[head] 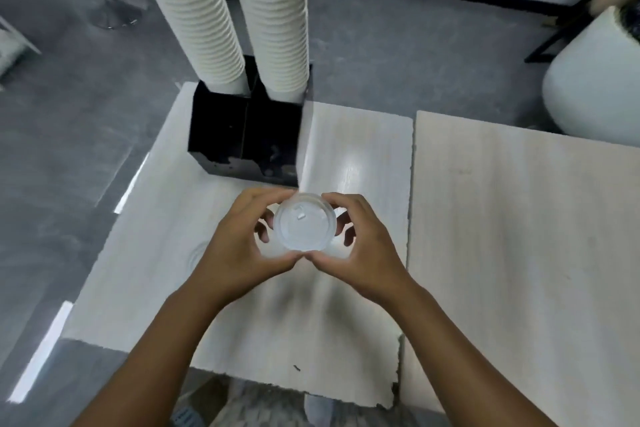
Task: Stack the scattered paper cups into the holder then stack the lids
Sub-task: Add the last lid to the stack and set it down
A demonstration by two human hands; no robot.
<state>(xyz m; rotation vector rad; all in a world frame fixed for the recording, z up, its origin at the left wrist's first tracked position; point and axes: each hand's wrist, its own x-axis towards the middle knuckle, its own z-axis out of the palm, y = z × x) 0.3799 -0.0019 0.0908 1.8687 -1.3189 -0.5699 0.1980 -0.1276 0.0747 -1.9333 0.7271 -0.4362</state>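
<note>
A stack of clear plastic lids [304,222] is held above the pale wooden table [346,149]. My left hand [239,239] curls round its left side and my right hand [360,243] curls round its right side, thumbs meeting at the near edge. Behind them stands a black cup holder [242,135] with two compartments. The left one carries a tall leaning stack of cream paper cups [187,10]. A second tall cup stack [277,17] rises from the right one.
A second pale table [519,218] abuts on the right with a narrow gap between. A large white rounded container [595,87] sits at the far right. Grey floor lies to the left, with a chair base [114,7] at the back.
</note>
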